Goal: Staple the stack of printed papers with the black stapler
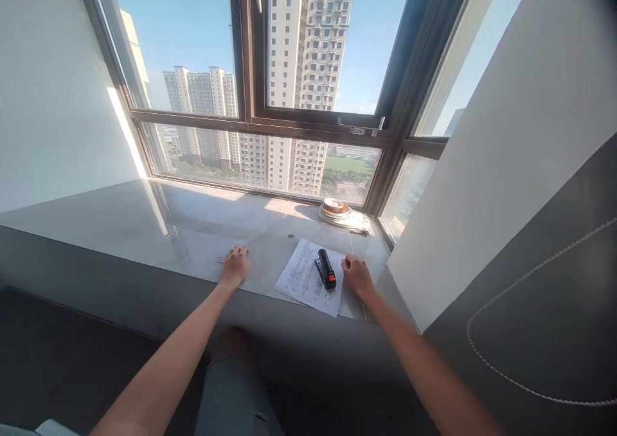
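The stapler point(326, 270) lies on the printed paper point(301, 272) atop the windowsill point(265, 256), between the curled left hand point(236, 265) and curled right hand point(355, 273); whether either grips anything cannot be determined.

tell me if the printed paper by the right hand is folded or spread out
Spread out: the printed paper lies flat on the windowsill, lines of text showing, with the black stapler on top.
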Action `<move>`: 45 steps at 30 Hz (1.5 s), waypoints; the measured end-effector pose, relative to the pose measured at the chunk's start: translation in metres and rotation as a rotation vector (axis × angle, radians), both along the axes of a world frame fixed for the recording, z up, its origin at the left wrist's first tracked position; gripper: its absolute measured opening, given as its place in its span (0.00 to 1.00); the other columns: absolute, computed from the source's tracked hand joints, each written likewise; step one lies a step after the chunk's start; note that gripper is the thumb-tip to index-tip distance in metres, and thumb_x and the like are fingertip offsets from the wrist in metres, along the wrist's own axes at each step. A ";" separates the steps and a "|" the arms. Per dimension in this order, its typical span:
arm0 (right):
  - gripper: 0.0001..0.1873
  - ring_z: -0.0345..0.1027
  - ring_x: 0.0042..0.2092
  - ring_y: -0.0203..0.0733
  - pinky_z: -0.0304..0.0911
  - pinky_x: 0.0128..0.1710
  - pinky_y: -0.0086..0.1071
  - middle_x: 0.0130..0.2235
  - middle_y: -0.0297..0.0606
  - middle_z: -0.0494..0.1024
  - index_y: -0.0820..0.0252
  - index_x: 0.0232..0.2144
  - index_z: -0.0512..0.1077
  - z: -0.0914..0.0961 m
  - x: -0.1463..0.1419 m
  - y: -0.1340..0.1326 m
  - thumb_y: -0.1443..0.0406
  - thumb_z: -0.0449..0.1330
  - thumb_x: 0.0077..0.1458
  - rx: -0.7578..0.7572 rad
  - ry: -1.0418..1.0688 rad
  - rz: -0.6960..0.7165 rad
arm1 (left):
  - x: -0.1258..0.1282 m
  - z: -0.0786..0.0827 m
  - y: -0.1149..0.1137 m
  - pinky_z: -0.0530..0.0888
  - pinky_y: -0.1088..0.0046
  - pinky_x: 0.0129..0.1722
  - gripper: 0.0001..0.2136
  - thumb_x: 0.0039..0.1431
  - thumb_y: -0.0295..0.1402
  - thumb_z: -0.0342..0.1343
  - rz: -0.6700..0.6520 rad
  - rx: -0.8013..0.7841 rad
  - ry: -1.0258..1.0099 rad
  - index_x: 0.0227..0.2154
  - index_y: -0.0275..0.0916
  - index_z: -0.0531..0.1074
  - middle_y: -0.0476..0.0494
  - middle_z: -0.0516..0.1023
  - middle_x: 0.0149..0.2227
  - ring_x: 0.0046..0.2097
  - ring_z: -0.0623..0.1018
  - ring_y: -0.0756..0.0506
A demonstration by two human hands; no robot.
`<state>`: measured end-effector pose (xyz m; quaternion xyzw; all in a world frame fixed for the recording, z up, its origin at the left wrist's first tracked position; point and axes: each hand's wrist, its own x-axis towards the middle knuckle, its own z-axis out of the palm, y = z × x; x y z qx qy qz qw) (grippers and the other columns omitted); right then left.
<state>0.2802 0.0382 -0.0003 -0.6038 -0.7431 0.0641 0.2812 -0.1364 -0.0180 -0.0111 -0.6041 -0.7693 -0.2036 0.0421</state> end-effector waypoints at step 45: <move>0.30 0.71 0.55 0.55 0.68 0.54 0.49 0.58 0.42 0.76 0.48 0.66 0.61 -0.017 -0.027 -0.039 0.60 0.58 0.63 -0.010 0.239 0.325 | 0.115 -0.007 0.023 0.75 0.64 0.54 0.19 0.57 0.19 0.58 -0.466 0.122 -0.543 0.52 0.32 0.77 0.33 0.76 0.55 0.48 0.81 0.41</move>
